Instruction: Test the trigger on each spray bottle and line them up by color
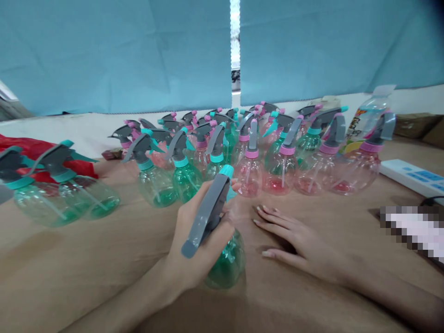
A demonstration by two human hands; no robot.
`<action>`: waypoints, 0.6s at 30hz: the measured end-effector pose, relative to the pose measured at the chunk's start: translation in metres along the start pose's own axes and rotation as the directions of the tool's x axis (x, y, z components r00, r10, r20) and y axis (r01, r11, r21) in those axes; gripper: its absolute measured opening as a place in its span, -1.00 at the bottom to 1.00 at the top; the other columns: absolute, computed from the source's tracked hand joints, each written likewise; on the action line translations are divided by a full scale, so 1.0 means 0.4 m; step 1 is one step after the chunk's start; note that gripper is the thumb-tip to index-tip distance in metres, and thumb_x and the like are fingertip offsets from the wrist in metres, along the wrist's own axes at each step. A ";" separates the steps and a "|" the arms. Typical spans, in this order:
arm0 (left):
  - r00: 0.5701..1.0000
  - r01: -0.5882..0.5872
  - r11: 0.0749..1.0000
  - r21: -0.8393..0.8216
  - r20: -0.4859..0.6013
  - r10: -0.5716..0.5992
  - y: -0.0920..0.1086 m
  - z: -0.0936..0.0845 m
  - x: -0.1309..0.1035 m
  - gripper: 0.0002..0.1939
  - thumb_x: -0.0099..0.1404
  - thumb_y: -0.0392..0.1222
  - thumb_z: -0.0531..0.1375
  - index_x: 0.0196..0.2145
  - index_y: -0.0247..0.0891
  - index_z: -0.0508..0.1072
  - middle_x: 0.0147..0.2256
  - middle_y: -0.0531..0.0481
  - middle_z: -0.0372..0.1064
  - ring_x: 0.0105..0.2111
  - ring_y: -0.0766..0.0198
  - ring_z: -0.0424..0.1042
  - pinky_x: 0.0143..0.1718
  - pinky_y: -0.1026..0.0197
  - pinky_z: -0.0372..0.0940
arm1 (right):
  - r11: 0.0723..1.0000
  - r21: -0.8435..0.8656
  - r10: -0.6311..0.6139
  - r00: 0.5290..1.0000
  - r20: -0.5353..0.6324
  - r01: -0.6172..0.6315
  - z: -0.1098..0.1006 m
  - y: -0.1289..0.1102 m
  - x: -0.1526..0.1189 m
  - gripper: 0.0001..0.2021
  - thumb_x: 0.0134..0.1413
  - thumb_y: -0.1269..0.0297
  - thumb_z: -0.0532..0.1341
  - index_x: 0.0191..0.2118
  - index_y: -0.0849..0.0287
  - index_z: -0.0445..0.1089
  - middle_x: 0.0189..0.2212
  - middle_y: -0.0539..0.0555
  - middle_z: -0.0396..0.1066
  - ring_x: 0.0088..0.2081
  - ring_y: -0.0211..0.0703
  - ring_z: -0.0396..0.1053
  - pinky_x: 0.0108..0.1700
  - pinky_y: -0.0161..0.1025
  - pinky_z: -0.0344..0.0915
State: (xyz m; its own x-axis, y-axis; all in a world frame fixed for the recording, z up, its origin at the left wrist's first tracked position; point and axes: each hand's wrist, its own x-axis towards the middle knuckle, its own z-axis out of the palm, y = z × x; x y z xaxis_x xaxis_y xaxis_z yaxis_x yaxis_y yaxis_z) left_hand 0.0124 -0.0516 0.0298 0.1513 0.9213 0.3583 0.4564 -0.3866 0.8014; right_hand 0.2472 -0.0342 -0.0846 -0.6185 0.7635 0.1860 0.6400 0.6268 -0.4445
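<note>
My left hand (194, 231) is wrapped round the neck of a green spray bottle (227, 266) with a grey trigger head and a teal nozzle. Part of that bottle is hidden behind my fingers. On the brown table (138, 286), to the right of it, my right hand (294, 238) lies palm down with its fingers spread and nothing in it. Beyond both hands stand several more spray bottles; a pink spray bottle (249, 175) is nearest to my right fingertips, and a green spray bottle (187, 180) stands just past my left hand.
Two green spray bottles (104, 199) stand at the left, by a red plastic bag (21, 143). At the right are a labelled drink bottle (369, 115), a white power strip (412, 178) and a blurred-out flat object (416, 231). A blue curtain (121, 55) hangs behind.
</note>
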 end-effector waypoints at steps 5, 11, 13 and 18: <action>1.000 0.012 1.000 0.000 -0.006 -0.012 0.003 0.000 0.001 -0.76 0.07 -0.24 0.10 -0.24 -0.11 0.33 -0.46 0.12 0.29 -0.52 0.26 0.30 -0.46 0.20 0.28 | 1.000 0.009 0.005 1.000 -0.002 -0.005 -0.002 -0.002 -0.002 -0.38 0.22 -0.06 0.13 0.33 -0.04 0.02 0.35 0.04 -0.06 0.34 0.08 -0.12 0.29 0.15 -0.01; 1.000 0.004 1.000 0.016 -0.003 -0.004 0.000 0.002 0.000 -0.74 0.08 -0.25 0.09 -0.22 -0.12 0.33 -0.48 0.14 0.30 -0.54 0.28 0.28 -0.50 0.21 0.25 | 1.000 -0.015 0.006 1.000 0.014 -0.006 -0.003 -0.003 -0.001 -0.37 0.23 -0.07 0.11 0.33 0.01 0.02 0.35 0.05 -0.08 0.35 0.06 -0.13 0.30 0.14 -0.01; 1.000 -0.002 1.000 0.008 0.000 0.002 0.000 0.001 0.002 -0.77 0.07 -0.26 0.08 -0.25 -0.13 0.33 -0.48 0.14 0.31 -0.54 0.28 0.30 -0.51 0.22 0.24 | 1.000 -0.018 0.003 1.000 0.010 -0.003 -0.003 -0.002 -0.001 -0.38 0.23 -0.07 0.11 0.33 0.02 0.03 0.35 0.06 -0.07 0.35 0.06 -0.13 0.30 0.15 -0.02; 0.999 0.008 1.000 -0.001 0.053 -0.008 0.006 -0.010 0.004 -0.80 0.02 -0.29 0.07 -0.33 -0.12 0.29 -0.53 0.15 0.26 -0.53 0.27 0.31 -0.53 0.23 0.20 | 1.000 -0.014 -0.007 1.000 0.002 0.007 -0.002 -0.002 -0.002 -0.38 0.24 -0.05 0.11 0.33 0.00 0.02 0.35 0.06 -0.07 0.34 0.07 -0.12 0.29 0.16 0.00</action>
State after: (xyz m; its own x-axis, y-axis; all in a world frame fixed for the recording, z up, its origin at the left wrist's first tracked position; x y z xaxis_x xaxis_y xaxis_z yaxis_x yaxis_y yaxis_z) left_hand 0.0100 -0.0512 0.0342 0.1937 0.9253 0.3261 0.4571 -0.3792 0.8045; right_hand 0.2476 -0.0352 -0.0835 -0.6239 0.7588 0.1870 0.6422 0.6341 -0.4307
